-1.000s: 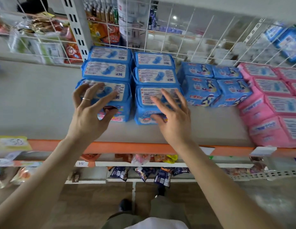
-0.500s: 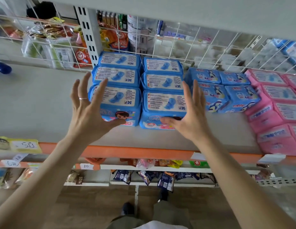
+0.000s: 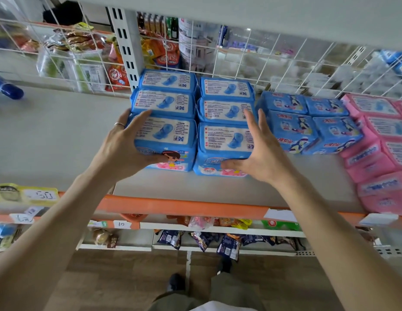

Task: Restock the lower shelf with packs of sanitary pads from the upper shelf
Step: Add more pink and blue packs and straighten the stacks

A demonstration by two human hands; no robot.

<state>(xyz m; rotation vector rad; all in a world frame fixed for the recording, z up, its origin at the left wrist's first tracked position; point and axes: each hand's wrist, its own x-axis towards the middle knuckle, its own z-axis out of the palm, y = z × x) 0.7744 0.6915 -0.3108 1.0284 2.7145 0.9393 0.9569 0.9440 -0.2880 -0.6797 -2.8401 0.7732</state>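
Blue packs of sanitary pads stand in two rows of three on the grey shelf (image 3: 60,135) in front of me. My left hand (image 3: 122,144) grips the front left blue pack (image 3: 171,140): its fingers wrap the left top edge and its thumb lies across the front face. The front right blue pack (image 3: 222,144) has my right hand (image 3: 260,153) at its right side. That hand's fingers are straight along the side and its thumb reaches across the lower front. Both packs rest on the shelf.
Blue packs with a penguin print (image 3: 307,126) and pink packs (image 3: 379,158) fill the shelf to the right. A white wire grid (image 3: 274,61) closes the back. The shelf's orange front edge (image 3: 184,206) carries price tags. Snack packets (image 3: 218,227) hang on lower shelves.
Both hands moved forward from in front of the packs. The left now wraps the front left pack; the right has shifted to the right side of the front right pack.
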